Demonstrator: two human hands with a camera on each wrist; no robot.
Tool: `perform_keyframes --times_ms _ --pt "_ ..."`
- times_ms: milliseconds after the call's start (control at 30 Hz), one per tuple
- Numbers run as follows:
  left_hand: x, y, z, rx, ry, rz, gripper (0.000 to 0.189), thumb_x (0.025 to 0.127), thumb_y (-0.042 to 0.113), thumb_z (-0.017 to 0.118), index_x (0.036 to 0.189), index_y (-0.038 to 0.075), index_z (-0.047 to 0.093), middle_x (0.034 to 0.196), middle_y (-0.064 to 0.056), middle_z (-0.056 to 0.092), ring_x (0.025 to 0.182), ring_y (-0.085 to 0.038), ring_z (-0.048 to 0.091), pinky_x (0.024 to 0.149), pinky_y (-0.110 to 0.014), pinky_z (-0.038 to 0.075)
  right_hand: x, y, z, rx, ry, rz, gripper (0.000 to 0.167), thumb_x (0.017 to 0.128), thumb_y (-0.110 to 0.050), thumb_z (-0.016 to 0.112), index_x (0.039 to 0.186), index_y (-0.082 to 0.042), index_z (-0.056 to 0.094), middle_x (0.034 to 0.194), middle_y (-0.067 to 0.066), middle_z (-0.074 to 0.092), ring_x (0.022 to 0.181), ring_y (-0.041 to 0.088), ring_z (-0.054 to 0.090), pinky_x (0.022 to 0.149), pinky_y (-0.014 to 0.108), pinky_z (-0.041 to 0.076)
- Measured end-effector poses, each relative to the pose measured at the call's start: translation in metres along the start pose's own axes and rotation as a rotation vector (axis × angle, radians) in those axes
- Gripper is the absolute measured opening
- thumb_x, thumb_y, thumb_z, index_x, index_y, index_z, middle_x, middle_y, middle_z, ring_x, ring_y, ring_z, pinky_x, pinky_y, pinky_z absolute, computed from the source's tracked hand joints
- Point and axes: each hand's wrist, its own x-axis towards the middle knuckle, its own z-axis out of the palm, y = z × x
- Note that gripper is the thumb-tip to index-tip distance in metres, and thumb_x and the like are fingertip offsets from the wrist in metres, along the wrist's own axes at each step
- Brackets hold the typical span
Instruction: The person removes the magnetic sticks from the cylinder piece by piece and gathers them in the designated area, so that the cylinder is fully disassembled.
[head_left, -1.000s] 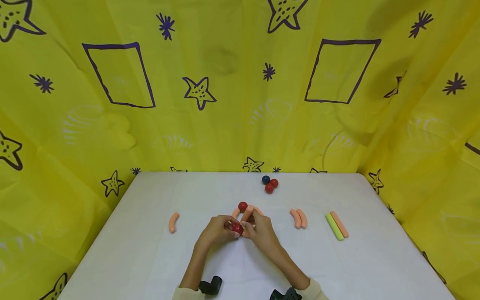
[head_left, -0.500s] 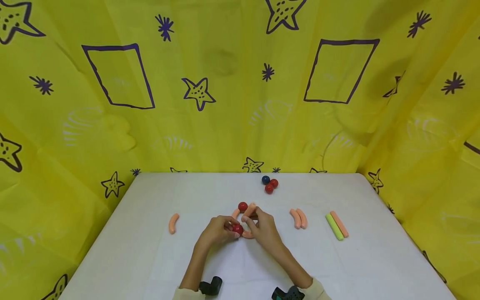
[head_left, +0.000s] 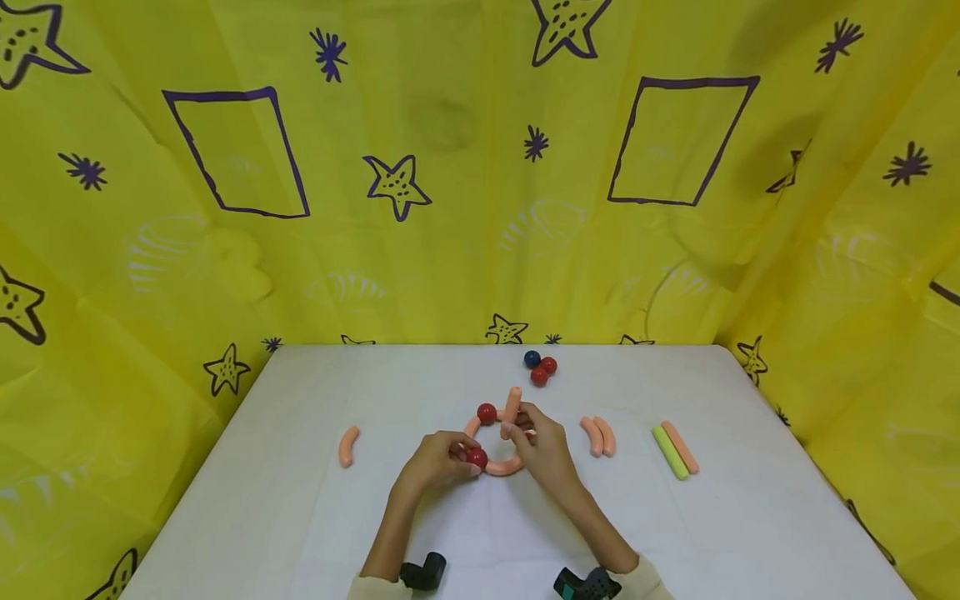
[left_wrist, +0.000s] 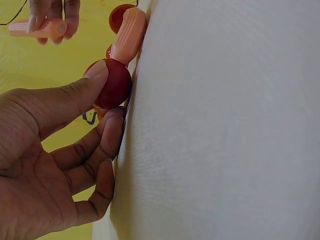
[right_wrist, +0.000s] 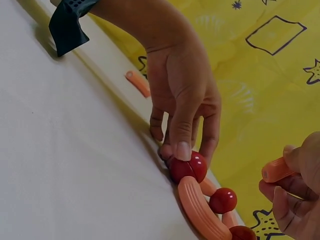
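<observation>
In the head view, a ring of curved peach rods (head_left: pixel 504 468) and red balls lies mid-table. My left hand (head_left: pixel 435 459) pinches the ring's near-left red ball (head_left: pixel 476 457) between thumb and fingers. My right hand (head_left: pixel 546 450) holds a peach rod (head_left: pixel 512 406) just above the ring, tilted upward. In the left wrist view that rod (left_wrist: pixel 37 29) looks ribbed, with a metallic dot at its end. The far red ball (head_left: pixel 487 413) of the ring is plain to see; my right fingers partly hide the ring's right-hand ball.
A lone curved rod (head_left: pixel 348 447) lies left. To the right are two curved rods (head_left: pixel 597 437), then a green straight rod (head_left: pixel 670 452) beside a peach one (head_left: pixel 680 447). Farther back sit a blue ball (head_left: pixel 532 359) and two red balls (head_left: pixel 539 377). A yellow curtain (head_left: pixel 465 250) hangs behind.
My right hand has lifted the peach rod away from the near-left ball, moving it up and to the right, and the rod now points more upright. My left hand stays on its ball.
</observation>
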Motion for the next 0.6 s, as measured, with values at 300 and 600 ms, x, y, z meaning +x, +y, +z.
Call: perform_keyframes --times_ms 300,600 --pt "0.0 -0.001 0.0 0.001 -0.003 -0.044 0.028 0.077 0.012 0.082 0.103 0.006 0.072 0.081 -0.003 0.065 0.076 -0.013 0.057 0.069 -0.029 0.048 0.006 0.01 -0.024 -0.044 0.085 0.022 0.024 0.091 -0.012 0.069 0.113 -0.003 0.066 0.09 0.005 0.069 0.086 0.017 0.062 0.057 0.019 0.045" --pt "0.001 -0.003 0.001 -0.008 -0.01 -0.044 0.029 0.078 0.014 0.082 0.104 0.007 0.072 0.081 -0.002 0.064 0.076 -0.013 0.056 0.069 -0.028 0.047 0.011 0.025 -0.057 -0.122 0.182 0.08 0.027 0.09 -0.009 0.07 0.113 0.002 0.066 0.1 0.015 0.068 0.092 0.028 0.064 0.062 0.019 0.047"
